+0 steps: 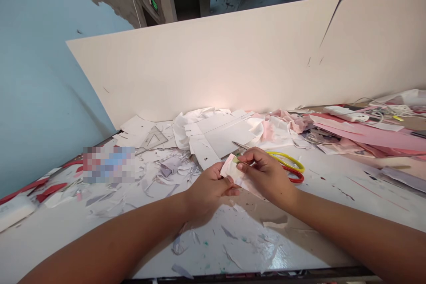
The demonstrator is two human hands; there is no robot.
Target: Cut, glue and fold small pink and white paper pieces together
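Note:
Between my two hands, above the front half of the white table (262,253), is a small pale pink and white piece of paper or fabric (229,166). My left hand (211,182) pinches its lower left side between thumb and fingers. On its upper right, the thumb and forefinger of my right hand (262,173) close over a small greenish bit (236,159), too small to name. Scissors lie just behind my right hand, with one yellow and one red handle loop (294,159); the blade tip points left and the middle is hidden by the hand.
Paper scraps (169,171) litter the table's left side, near a clear set square (153,139). White card pieces (222,135) and crumpled pink and white material (276,126) lie behind my hands. Pink sheets (376,135) and a white power strip (348,113) are at right. A white partition (216,62) stands behind.

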